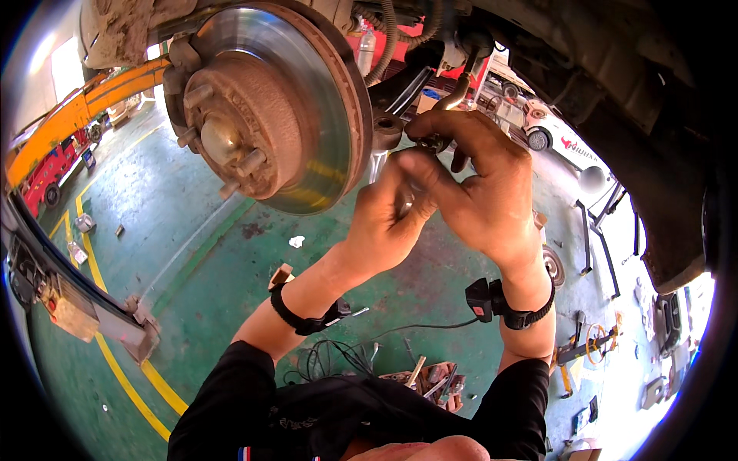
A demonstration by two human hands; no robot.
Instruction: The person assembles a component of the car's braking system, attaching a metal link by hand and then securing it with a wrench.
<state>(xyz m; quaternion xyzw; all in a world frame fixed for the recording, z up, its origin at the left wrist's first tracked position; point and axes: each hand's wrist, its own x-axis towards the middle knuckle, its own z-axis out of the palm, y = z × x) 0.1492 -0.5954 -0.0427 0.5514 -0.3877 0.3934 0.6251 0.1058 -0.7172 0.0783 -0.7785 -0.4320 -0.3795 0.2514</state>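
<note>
A rusty wheel hub with studs (231,131) and its shiny brake disc (315,115) hang above me on a raised car. Just right of the disc's edge, my left hand (388,215) and my right hand (480,180) work close together behind the disc. My right hand's fingers pinch a small dark metal fitting (432,141) near a bracket with a hole (387,128). My left hand's fingers are curled against a bright metal part (378,165), mostly hidden by both hands. Both wrists carry black straps.
Dark suspension arms and hoses (430,54) crowd the space behind the disc. The wheel arch (653,154) curves at right. Below lies a green workshop floor (192,230) with yellow lines, loose tools and cables (419,376), a lift arm (84,300) at left, a white car (561,138) beyond.
</note>
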